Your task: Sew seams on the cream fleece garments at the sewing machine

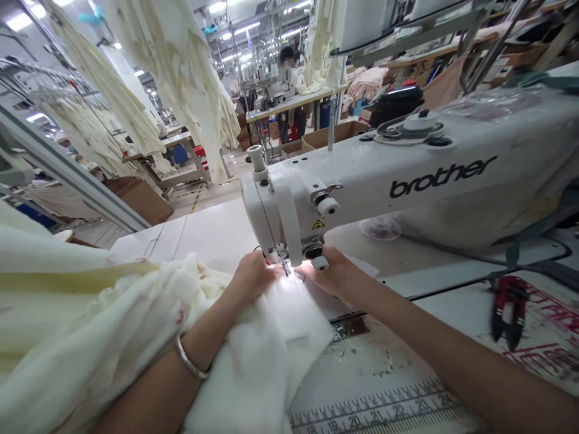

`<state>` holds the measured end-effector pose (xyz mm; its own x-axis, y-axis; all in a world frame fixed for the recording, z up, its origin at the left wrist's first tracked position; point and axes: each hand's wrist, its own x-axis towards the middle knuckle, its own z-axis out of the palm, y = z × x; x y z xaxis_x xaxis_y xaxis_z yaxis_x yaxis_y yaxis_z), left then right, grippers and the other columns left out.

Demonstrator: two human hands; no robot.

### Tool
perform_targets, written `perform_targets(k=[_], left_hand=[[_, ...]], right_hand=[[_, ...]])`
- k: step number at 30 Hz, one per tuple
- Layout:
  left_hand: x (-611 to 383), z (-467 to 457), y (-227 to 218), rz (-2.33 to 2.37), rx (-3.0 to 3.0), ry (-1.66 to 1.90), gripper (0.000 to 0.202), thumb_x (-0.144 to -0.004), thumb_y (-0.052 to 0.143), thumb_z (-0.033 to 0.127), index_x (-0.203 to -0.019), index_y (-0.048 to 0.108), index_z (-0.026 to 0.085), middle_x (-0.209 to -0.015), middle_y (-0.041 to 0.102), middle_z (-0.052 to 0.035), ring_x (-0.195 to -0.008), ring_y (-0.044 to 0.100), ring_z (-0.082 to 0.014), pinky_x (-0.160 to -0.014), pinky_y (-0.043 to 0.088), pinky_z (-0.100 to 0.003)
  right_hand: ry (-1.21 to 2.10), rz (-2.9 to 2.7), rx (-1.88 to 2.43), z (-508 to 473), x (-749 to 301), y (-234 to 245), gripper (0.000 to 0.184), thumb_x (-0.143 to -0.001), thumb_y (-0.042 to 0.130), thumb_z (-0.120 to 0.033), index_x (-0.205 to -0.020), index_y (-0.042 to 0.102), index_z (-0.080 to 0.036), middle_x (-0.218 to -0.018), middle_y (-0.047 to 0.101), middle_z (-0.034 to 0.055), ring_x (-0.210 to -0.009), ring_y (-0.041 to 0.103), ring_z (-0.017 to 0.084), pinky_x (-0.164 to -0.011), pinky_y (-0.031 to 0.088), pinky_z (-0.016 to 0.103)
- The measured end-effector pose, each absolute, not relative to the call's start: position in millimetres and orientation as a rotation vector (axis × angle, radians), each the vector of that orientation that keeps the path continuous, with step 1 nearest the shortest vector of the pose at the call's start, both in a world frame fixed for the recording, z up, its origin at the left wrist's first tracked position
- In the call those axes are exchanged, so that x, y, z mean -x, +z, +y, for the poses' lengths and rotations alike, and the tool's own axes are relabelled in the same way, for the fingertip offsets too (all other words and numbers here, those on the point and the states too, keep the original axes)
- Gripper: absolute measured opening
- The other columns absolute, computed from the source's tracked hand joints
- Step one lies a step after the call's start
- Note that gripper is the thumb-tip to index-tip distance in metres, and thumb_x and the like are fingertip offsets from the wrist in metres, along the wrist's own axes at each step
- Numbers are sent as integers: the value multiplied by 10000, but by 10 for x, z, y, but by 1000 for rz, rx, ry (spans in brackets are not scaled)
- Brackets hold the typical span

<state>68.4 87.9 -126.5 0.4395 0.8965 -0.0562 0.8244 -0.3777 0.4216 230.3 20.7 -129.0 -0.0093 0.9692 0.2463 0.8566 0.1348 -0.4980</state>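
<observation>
A piece of cream fabric (294,331) lies under the presser foot (286,267) of a white sewing machine (289,199), lit by a small lamp. My left hand (254,274) is closed on this fabric just left of the foot, its fingertips close to the needle area. On the other side, my right hand (329,272) pinches the fabric edge; the machine head hides some of its fingers. More of the cream cloth bunches over and beside my left forearm. A silver bangle (190,358) circles my left wrist.
Red-handled thread snips (510,310) lie at the right. A ruler strip (375,413) runs along the table's front. A clear bobbin-like disc (380,227) sits beneath the machine arm. Cream garments (176,72) hang ahead, and a person (289,75) works at a farther table.
</observation>
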Motion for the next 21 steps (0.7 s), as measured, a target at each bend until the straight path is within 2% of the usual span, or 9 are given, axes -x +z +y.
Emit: perform_targets(k=[2, 4, 5, 7, 10, 12, 15, 21], left_hand=[[-683, 892, -1274, 1457, -2305, 247, 84, -703, 553, 212, -698, 628, 174, -692, 639, -33, -753, 584, -182, -666, 428, -241], [-684, 903, -1289, 1458, -2300, 238, 98, -709, 559, 227, -728, 640, 177, -723, 652, -43, -788, 595, -193, -694, 437, -250], [-684, 907, -1299, 1459, -2298, 232, 103, -711, 560, 233, -735, 644, 177, -733, 656, -47, -798, 598, -196, -703, 439, -255], [-684, 911, -1319, 1461, -2297, 224, 106, -716, 559, 235, -735, 647, 179, -739, 658, -51, -805, 602, -198, -711, 438, -257], [-674, 908, -1351, 1468, -2298, 221, 114, -733, 551, 250, -726, 643, 183, -727, 656, -48, -796, 604, -191, -704, 432, -252], [-665, 897, -1367, 1480, -2296, 220, 134, -750, 541, 275, -740, 638, 183, -723, 655, -45, -775, 602, -187, -694, 425, -254], [-660, 860, -1370, 1512, -2293, 217, 155, -763, 524, 288, -762, 629, 174, -752, 663, -49, -743, 594, -185, -675, 410, -266], [-686, 774, -1324, 1559, -2281, 235, 159, -763, 495, 263, -760, 622, 168, -748, 664, -46, -699, 577, -185, -626, 386, -279]], right_hand=[[136, -1923, 1788, 17, -2293, -1266, 124, -713, 542, -57, -785, 604, -137, -900, 612, 118, -891, 547, 284, -736, 452, 408], [-117, -2021, 1675, -197, -2246, -1279, 249, -711, 478, 16, -887, 615, -96, -1015, 588, 176, -1015, 505, 332, -813, 427, 471], [-232, -2094, 1553, -288, -2209, -1304, 319, -704, 440, 49, -940, 612, -79, -1020, 585, 178, -1011, 509, 319, -813, 436, 458], [-323, -2236, 1310, -402, -2127, -1379, 385, -695, 386, 85, -970, 606, -71, -917, 598, 135, -863, 547, 253, -710, 482, 377], [-112, -2264, 1247, -410, -2056, -1482, 312, -744, 360, 70, -809, 600, -118, -770, 569, 76, -669, 503, 201, -523, 456, 306], [6, -2195, 1267, -368, -2086, -1504, 305, -807, 346, 42, -807, 590, -140, -874, 598, 81, -722, 513, 199, -537, 465, 300], [90, -2157, 1240, -323, -2221, -1478, 281, -893, 342, -20, -945, 575, -169, -1089, 607, 66, -871, 532, 189, -624, 496, 288], [140, -2174, 1192, -322, -2353, -1457, 259, -918, 355, -55, -816, 564, -170, -802, 632, 33, -828, 542, 175, -650, 510, 276]])
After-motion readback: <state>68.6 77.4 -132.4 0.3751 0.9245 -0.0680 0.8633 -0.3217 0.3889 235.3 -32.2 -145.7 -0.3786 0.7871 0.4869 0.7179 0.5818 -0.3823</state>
